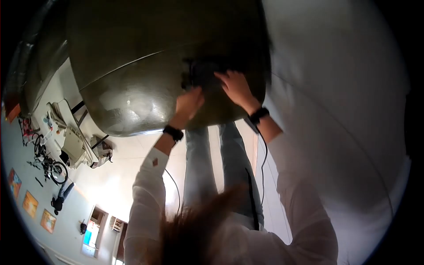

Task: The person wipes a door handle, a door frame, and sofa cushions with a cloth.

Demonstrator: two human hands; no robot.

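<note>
A black object (204, 73) lies on the dark, glossy padded surface (128, 95). Its outline is mostly lost in shadow, with small jutting parts at its left edge, so its kind cannot be told. My left hand (189, 105) is at its lower left corner, fingers curled in against it. At its right side is my right hand (237, 89), a digit reaching left onto the object while the other fingers curl into the dark. Each wrist wears a black band, and a thin cable hangs beside each arm.
The padded surface has a rounded front edge and a seam across it; my legs (201, 163) stand just below. Off left are a cluttered table (66, 112), a bag (102, 150), a bicycle (57, 172) and another person (62, 198). A pale wall (327, 110) rises at right.
</note>
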